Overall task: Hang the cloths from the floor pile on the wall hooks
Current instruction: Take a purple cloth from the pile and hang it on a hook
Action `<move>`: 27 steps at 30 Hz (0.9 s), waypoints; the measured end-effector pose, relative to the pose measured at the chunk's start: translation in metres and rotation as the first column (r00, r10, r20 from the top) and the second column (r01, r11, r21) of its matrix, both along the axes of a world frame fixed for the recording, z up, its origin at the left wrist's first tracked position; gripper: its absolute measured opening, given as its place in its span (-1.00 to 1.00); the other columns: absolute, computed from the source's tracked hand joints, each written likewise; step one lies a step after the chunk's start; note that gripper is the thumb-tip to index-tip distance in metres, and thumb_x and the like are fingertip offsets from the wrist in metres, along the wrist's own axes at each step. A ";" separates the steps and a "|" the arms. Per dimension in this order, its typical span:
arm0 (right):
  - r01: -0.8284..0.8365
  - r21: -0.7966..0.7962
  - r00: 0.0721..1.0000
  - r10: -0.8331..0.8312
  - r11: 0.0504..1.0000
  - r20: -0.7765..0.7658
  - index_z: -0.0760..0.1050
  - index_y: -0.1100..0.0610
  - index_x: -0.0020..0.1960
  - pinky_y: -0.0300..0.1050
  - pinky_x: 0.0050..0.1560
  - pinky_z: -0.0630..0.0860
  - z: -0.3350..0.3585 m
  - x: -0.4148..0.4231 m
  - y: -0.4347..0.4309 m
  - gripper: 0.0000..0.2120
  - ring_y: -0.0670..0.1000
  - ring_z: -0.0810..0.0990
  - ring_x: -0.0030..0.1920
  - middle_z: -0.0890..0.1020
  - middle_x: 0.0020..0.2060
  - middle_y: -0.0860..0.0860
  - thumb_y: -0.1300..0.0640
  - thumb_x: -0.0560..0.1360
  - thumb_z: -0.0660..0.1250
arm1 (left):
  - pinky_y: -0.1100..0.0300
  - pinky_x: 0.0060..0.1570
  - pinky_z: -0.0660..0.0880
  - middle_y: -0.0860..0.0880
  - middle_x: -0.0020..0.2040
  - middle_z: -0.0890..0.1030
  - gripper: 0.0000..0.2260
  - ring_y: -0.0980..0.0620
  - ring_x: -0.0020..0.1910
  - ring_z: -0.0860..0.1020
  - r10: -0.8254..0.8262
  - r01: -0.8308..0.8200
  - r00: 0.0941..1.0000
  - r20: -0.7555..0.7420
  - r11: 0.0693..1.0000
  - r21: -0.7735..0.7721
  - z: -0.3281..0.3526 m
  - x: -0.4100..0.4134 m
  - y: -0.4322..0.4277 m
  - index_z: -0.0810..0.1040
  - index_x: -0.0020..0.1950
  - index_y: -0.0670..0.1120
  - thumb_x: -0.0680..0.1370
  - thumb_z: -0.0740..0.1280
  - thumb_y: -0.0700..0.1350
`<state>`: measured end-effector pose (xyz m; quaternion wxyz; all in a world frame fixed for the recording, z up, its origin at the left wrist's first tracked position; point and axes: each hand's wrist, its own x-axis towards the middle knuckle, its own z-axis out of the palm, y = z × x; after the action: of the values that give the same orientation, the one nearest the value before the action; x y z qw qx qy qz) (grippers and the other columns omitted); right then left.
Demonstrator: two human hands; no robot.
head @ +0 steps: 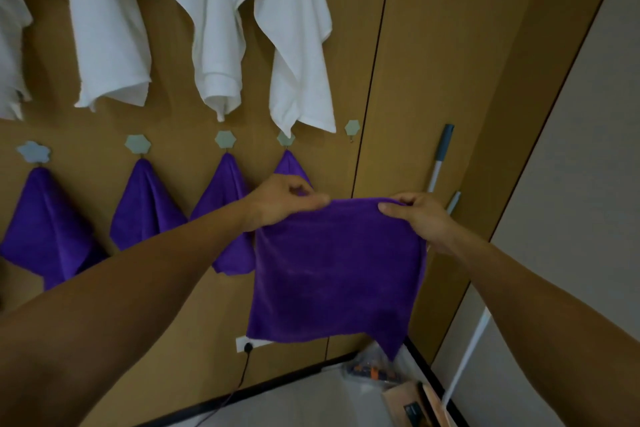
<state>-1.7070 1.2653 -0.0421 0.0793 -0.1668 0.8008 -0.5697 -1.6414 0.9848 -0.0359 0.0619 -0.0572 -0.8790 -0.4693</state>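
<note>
Left hand (284,201) pinches the top-left corner of the purple cloth (336,270) and right hand (422,218) pinches the top-right corner. The cloth hangs flat btw them, in front of the wooden wall (433,62). The empty hook (352,127) is above, beside four hung cloths (145,204). Best approach, I think: gather one corner, lift it over the hook tip w/o bunching. No writing or brand is readable.
</note>
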 end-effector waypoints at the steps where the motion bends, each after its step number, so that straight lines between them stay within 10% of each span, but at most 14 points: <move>1: 0.010 -0.018 1.000 -0.010 1.000 0.007 0.59 0.27 -0.01 -0.20 -0.30 0.58 -0.001 -0.006 -0.003 -0.71 0.04 0.67 -0.22 0.69 -0.14 0.13 0.05 0.44 0.47 | 0.36 -0.22 0.53 0.11 -0.19 0.68 -0.58 0.18 -0.20 0.64 -0.038 0.040 0.999 0.027 0.996 -0.074 -0.001 -0.005 0.001 0.67 -0.10 0.12 0.24 0.44 0.39; 5: 0.027 -0.039 0.999 -0.028 0.999 -0.023 0.40 0.20 -0.16 -0.29 -0.44 0.42 -0.009 -0.041 -0.014 -0.79 -0.02 0.51 -0.34 0.53 -0.32 0.07 0.13 0.51 0.39 | 0.47 -0.26 0.47 0.15 -0.22 0.70 -0.91 0.22 -0.22 0.65 -0.073 0.072 0.997 -0.003 0.988 -0.136 -0.009 -0.039 0.009 0.69 -0.18 0.16 0.44 0.44 0.13; 17: -0.206 -0.049 0.967 0.195 0.977 -0.165 0.54 0.13 -0.01 -0.30 -0.17 0.53 -0.017 -0.208 -0.012 -0.88 -0.11 0.61 -0.20 0.63 -0.17 -0.07 0.07 0.54 0.35 | 0.15 -0.23 0.33 0.08 -0.34 0.46 -0.74 0.08 -0.32 0.44 0.378 -0.470 0.859 -0.346 0.850 -0.239 -0.035 -0.184 0.064 0.34 -0.26 0.02 0.63 0.19 -0.02; 27: -0.170 -0.101 0.974 0.151 0.980 -0.171 0.61 0.01 -0.11 0.00 -0.07 0.64 -0.012 -0.318 -0.043 -0.86 -0.02 0.68 -0.17 0.70 -0.22 -0.02 -0.05 0.47 0.42 | 0.36 -0.46 0.23 0.15 -0.39 0.49 -0.73 0.22 -0.39 0.47 0.558 -0.657 0.738 -0.378 0.722 -0.217 -0.030 -0.279 0.073 0.38 -0.26 0.12 0.50 0.26 0.26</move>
<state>-2.0249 1.2223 -0.0542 0.0497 -0.2812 0.7544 -0.5911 -1.9206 1.0583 -0.0663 0.3298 0.1604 -0.8958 -0.2513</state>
